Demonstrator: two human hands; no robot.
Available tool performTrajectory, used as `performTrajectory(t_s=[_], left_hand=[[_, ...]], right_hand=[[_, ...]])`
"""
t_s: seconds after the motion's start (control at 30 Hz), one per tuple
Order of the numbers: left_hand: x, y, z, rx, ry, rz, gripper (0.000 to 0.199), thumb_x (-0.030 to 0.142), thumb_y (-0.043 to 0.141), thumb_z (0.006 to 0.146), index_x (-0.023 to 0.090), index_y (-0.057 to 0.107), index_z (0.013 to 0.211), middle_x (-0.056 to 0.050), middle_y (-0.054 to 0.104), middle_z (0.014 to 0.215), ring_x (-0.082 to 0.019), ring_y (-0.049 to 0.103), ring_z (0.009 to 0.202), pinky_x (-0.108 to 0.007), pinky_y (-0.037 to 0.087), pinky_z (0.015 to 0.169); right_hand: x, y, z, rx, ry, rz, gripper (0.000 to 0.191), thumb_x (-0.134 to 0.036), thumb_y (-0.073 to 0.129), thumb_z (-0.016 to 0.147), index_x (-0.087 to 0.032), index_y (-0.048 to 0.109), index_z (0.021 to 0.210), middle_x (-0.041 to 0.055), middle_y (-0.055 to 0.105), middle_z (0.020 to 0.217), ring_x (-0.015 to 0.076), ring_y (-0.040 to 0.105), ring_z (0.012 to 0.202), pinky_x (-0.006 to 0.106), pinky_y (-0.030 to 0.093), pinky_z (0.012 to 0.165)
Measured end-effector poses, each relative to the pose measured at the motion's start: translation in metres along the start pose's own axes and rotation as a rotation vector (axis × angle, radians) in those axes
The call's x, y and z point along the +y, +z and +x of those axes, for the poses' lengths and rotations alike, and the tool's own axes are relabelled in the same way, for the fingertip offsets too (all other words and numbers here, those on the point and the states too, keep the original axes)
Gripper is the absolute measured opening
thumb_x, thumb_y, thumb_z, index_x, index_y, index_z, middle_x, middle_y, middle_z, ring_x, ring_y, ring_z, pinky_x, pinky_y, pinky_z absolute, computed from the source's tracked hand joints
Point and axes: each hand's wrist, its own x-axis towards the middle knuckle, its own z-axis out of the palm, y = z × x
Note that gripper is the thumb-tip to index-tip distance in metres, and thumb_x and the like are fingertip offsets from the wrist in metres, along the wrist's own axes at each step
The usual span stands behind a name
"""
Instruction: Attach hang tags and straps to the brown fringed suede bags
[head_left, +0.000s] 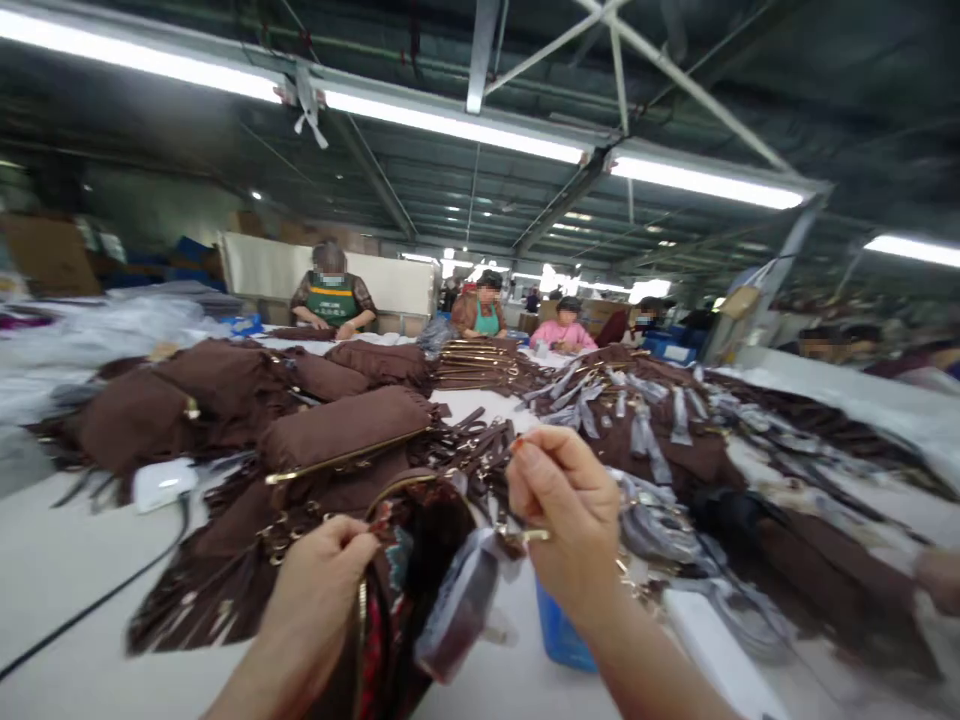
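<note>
My left hand point(322, 580) is closed on the edge of a brown bag point(442, 515), thumb on top. The bag gapes open, showing a red patterned lining point(397, 555) and a gold zip along its rim. To the right of the opening, my right hand point(566, 505) is raised with thumb and forefinger pinched together. A tiny reddish bit shows at the fingertips, too small to name. Below that hand hangs a plastic-wrapped piece point(461, 605) beside the bag, with a gold metal part point(534, 537) near the wrist.
Brown bags point(349, 430) with gold zips are piled at the left. Plastic-wrapped straps point(645, 440) lie ahead to the right. A blue container point(559, 630) stands under my right wrist. A white device point(165, 485) trails a black cable. Several co-workers point(334, 295) sit across the table.
</note>
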Motion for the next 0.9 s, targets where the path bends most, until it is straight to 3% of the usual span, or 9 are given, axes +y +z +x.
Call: performTrajectory(t_s=[0.23,0.4,0.53,0.77,0.9], left_hand=[[0.01,0.004,-0.013,0.07,-0.111,-0.479,0.01,0.019,0.063,0.046,0.014,0.054,0.048,0.001,0.055,0.049,-0.01,0.049,0.05,-0.019,0.042,0.049],[0.009,-0.005,-0.016,0.152,-0.093,-0.553,0.008,0.017,0.061,0.047,0.016,0.054,0.047,0.002,0.055,0.05,-0.01,0.048,0.052,-0.019,0.042,0.047],[0.008,-0.01,-0.015,0.166,-0.098,-0.51,0.011,0.017,0.064,0.042,0.013,0.054,0.046,0.001,0.054,0.048,-0.009,0.048,0.05,-0.018,0.041,0.044],[0.013,-0.003,-0.022,0.058,-0.141,-0.57,0.006,0.01,0.059,0.047,0.011,0.053,0.047,-0.001,0.053,0.049,-0.01,0.047,0.048,-0.018,0.041,0.043],[0.021,-0.009,-0.029,0.156,-0.145,-0.67,0.011,0.004,0.054,0.054,0.012,0.052,0.047,0.0,0.051,0.054,-0.009,0.046,0.051,-0.017,0.042,0.044]], right_hand=[[0.005,0.0,-0.004,-0.02,0.084,0.063,0.007,-0.024,0.058,0.081,-0.018,0.057,0.079,-0.007,0.042,0.051,0.0046,0.032,0.045,0.017,0.022,0.041],[0.019,0.0,-0.015,-0.014,0.243,0.127,0.01,-0.026,0.06,0.079,-0.017,0.056,0.077,-0.0079,0.041,0.048,0.003,0.03,0.043,0.016,0.02,0.04],[0.026,0.013,-0.012,-0.024,0.361,0.287,0.012,-0.024,0.064,0.074,-0.017,0.054,0.071,-0.009,0.039,0.044,0.0021,0.027,0.038,0.014,0.017,0.036],[0.026,0.054,0.009,-0.248,0.477,0.574,0.009,-0.022,0.058,0.073,-0.018,0.052,0.067,-0.011,0.03,0.04,0.0026,0.016,0.033,0.014,0.016,0.031],[0.021,0.054,0.024,-0.385,0.415,0.684,0.009,-0.026,0.055,0.072,-0.02,0.05,0.068,-0.0119,0.023,0.041,0.0032,0.012,0.032,0.015,0.016,0.03]])
